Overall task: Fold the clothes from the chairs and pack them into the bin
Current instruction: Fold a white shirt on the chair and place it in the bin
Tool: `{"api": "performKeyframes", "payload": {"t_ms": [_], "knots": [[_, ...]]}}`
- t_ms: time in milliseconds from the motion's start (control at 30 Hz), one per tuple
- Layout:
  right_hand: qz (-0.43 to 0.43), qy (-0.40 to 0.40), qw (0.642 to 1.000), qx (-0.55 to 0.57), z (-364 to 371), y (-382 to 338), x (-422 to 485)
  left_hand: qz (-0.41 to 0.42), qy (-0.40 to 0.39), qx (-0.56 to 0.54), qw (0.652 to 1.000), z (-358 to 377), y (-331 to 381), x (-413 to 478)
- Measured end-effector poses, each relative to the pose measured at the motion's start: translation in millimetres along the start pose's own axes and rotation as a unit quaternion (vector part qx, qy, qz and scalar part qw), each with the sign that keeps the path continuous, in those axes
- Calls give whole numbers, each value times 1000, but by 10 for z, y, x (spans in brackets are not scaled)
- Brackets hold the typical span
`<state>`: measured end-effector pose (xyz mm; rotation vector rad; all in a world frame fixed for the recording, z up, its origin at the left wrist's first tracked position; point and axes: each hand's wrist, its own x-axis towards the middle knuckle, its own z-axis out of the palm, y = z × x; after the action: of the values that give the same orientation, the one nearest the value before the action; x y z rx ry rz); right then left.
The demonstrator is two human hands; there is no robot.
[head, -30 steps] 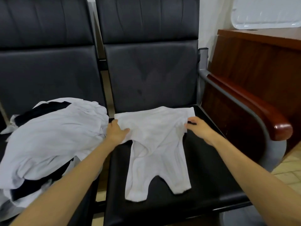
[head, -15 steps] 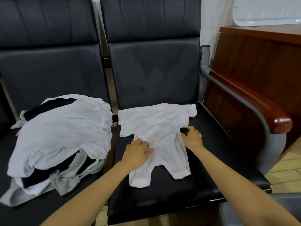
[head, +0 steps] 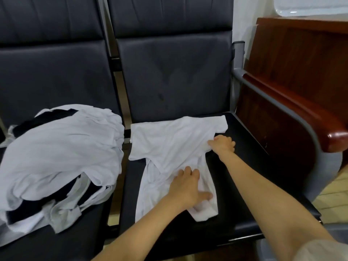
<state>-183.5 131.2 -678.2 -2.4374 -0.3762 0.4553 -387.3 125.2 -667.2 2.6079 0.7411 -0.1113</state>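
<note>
At centre frame the white garment (head: 169, 146) is laid flat on the seat (head: 254, 147) for folding — pinned by the flattened left hand (head: 188, 187), its right edge pinched by the right hand (head: 223, 145), probably to be turned inward.

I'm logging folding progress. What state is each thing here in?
Small white short-sleeved cloth garment: laid out on the right black padded seat, sleeves spread.
Pile of white and dark clothes: heaped unfolded on the left black padded seat.
Left hand: open, pressing the garment's lower part.
Right hand: pinching the garment's side edge under the sleeve.
</note>
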Motion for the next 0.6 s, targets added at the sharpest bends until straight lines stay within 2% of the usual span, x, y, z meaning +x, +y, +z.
{"api": "performKeyframes", "payload": {"t_ms": [33,100,167,200,267,300,367,433,500,533,600], "knots": [[-14,2,1000,15,14,-10,11,0,17,3,1000,68,-22,39],[-61,-6,989,138,4,-9,12,9,45,-15,999,113,-41,93],[-107,1,961,256,-109,-26,-16,-12,34,-137,990,46,-35,121],[-147,24,954,259,-195,-40,-46,-25,13,-225,974,-8,-18,109],[-251,115,951,139,-364,-61,-87,-2,-27,-342,939,-149,32,51],[-294,164,941,28,-431,-52,-98,26,-47,-358,932,-203,66,2],[-307,220,905,-196,-488,6,-128,51,-69,-363,928,-236,83,-56],[-256,223,896,-287,-473,102,-194,23,-16,-318,948,-239,-12,-8],[-281,195,895,-285,-398,200,-310,-21,92,-154,984,-254,-224,70],[-315,160,894,-276,-329,248,-364,-36,135,-67,988,-259,-362,86],[-351,48,906,-231,-177,332,-466,-79,140,33,986,-214,-677,105]]}}
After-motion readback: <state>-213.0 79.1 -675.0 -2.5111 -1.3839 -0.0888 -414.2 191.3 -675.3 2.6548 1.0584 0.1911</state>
